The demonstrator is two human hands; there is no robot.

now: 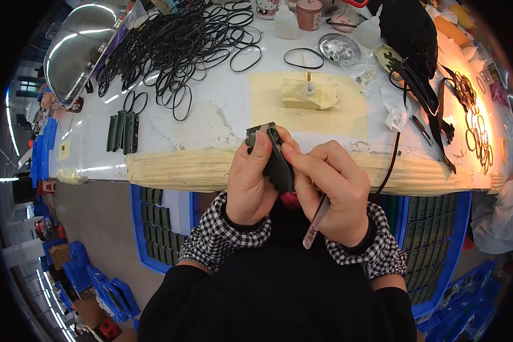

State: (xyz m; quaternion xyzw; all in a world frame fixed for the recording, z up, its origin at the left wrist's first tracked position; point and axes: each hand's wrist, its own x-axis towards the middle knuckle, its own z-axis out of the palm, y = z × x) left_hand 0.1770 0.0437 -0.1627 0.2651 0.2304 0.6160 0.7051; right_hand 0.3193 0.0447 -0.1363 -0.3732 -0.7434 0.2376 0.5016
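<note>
Just over the table's near edge, my left hand (pixel 247 185) is closed around a dark green plastic part (pixel 280 166) with ribbed, scalloped sides, held upright and slightly tilted. My right hand (pixel 337 191) pinches at the upper right side of this part with thumb and forefinger. A flat metal tool, which looks like tweezers (pixel 316 224), lies in the right hand and sticks out below the curled fingers. Its tip is hidden, and whatever the fingertips pinch at the part is too small to make out.
Black rubber loops (pixel 176 51) lie heaped at the far left, with several green parts (pixel 122 132) nearer. A taped block with a small pin (pixel 309 88) stands ahead. A black cord (pixel 395 157) crosses the right edge. Blue trays (pixel 135 228) of parts sit below the table.
</note>
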